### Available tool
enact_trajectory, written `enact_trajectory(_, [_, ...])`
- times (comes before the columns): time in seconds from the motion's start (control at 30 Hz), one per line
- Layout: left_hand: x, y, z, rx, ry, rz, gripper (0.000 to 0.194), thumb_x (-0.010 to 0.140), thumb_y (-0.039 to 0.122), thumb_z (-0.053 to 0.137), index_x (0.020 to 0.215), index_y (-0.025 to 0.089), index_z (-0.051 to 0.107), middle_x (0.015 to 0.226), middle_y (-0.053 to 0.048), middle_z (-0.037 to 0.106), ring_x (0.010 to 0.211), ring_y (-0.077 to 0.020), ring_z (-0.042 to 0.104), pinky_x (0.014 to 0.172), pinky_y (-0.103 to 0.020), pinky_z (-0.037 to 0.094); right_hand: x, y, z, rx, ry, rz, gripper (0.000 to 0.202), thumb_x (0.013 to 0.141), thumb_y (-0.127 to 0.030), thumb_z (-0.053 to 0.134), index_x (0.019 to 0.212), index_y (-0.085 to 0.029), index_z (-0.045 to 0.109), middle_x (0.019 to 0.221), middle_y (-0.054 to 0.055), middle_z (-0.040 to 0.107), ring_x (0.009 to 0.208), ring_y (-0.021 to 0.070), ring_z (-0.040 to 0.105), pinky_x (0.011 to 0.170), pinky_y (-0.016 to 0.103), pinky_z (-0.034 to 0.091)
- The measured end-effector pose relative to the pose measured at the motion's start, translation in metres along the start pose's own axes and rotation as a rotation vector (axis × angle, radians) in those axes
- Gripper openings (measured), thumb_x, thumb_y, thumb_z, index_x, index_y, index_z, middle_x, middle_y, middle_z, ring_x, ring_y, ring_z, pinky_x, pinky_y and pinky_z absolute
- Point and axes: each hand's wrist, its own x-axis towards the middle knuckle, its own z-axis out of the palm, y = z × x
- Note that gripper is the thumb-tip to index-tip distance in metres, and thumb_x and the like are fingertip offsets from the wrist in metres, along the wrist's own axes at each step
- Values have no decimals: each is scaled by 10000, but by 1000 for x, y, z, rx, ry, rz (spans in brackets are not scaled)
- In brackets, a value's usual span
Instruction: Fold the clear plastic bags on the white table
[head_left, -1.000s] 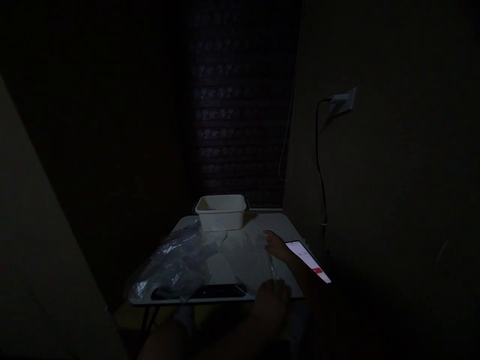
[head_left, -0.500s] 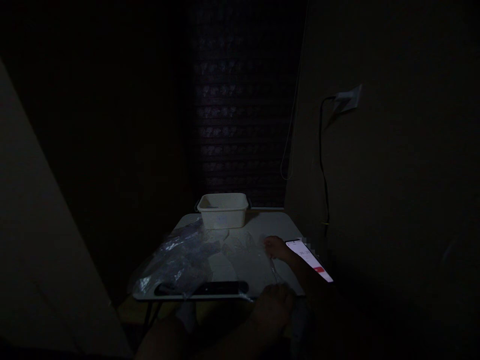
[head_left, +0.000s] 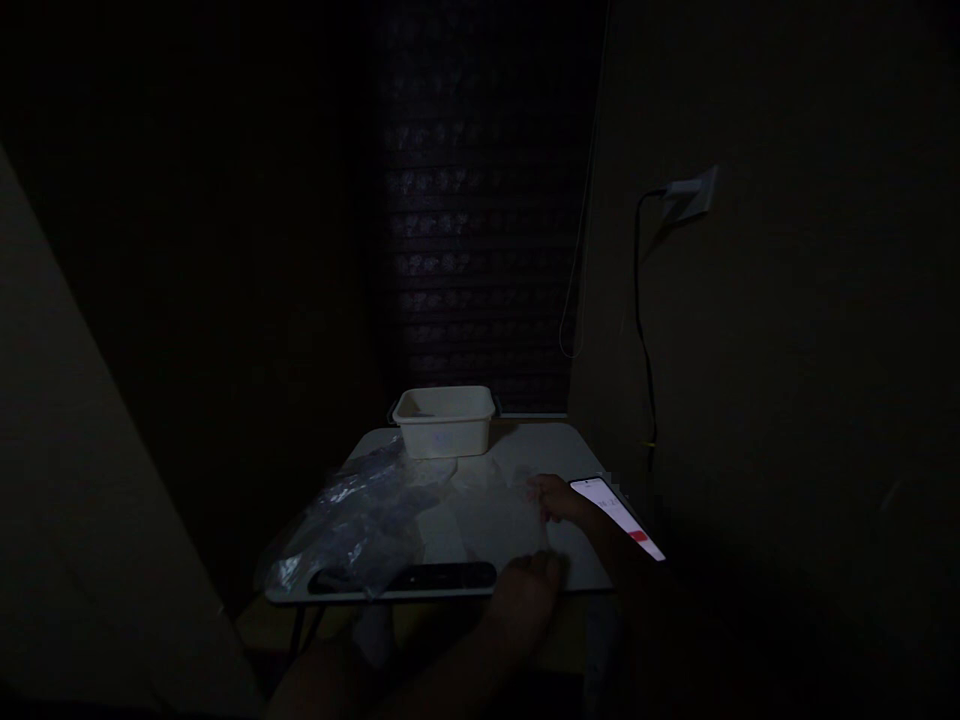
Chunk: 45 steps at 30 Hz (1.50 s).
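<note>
Head cam v. dim: can't tell grip of L hand (head_left: pixel 527 588) or R hand (head_left: pixel 555 498) nr clr film (head_left: pixel 491 510).

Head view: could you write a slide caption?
Left hand and right hand at a dimly lit table: crumpled plastic, white tub, glowing phone.

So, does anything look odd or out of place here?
I see no spill or damage, though it's dark. The crumpled plastic looks untidy, sprawled over the left side of the table. The lit phone seems to jut past the right edge; what supports it is unclear.
</note>
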Motion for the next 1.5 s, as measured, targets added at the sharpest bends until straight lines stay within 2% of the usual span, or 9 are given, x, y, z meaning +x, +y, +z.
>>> enact_trajectory(0.1, [-3,0,-6,-64,-35,-21,340,684,139,349,1019,166,301,904,-69,474,748,-183,474,606,-293,373,3,3,0,86,-11,24,307,605,-89,390,893,-172,456,536,-43,523,320,35,409,316,145,254])
enact_trajectory(0.17, [-5,0,-10,-131,-46,-68,342,669,135,351,1008,167,314,893,-61,487,751,-178,475,612,-281,367,4,5,0,110,-12,38,270,590,-83,398,839,-160,474,487,-54,501,302,33,390,309,144,246])
enact_trajectory(0.33, [-7,-1,-14,-355,30,-227,260,699,140,291,951,173,347,840,-28,525,722,-133,489,589,-221,352,1,6,-1,112,-14,52,130,583,-100,420,677,-138,502,359,-72,411,287,33,359,307,141,235])
enact_trajectory(0.47, [-8,-1,-13,-446,88,-244,258,696,164,311,952,183,338,879,-14,517,729,-119,487,587,-201,343,0,4,-2,123,7,64,202,586,-98,422,770,-150,488,361,-80,409,300,37,373,314,143,241])
enact_trajectory(0.63, [-6,-1,-10,-398,63,-245,336,664,270,391,976,168,320,878,-29,506,773,-149,460,623,-229,334,-4,1,-2,128,-3,73,279,586,-84,414,857,-136,458,364,-80,410,294,45,375,305,151,229])
enact_trajectory(0.87, [-3,-3,-9,-343,72,-273,307,675,148,317,981,151,337,891,-43,506,768,-148,454,660,-247,325,-5,0,-1,119,-41,87,444,561,-67,427,994,-139,360,386,-82,439,307,58,403,313,154,247])
enact_trajectory(1.0, [-6,-1,-8,-292,102,-210,352,657,115,316,1006,155,339,893,-40,502,782,-153,442,675,-255,318,-4,2,-2,89,-25,83,430,563,-46,399,985,-127,381,343,-94,397,292,52,375,321,154,252])
enact_trajectory(1.2, [-9,2,-4,-167,67,-89,442,632,112,345,1067,174,296,920,-43,476,793,-169,420,692,-291,305,1,7,1,28,4,59,393,575,-56,408,956,-154,420,347,-96,393,292,42,360,331,150,248])
enact_trajectory(1.5, [-8,6,-2,-59,35,10,359,665,179,395,1019,162,338,895,-49,486,791,-174,423,696,-305,307,14,20,7,-68,41,-11,309,613,-112,423,917,-165,434,437,-69,443,323,40,373,333,152,265])
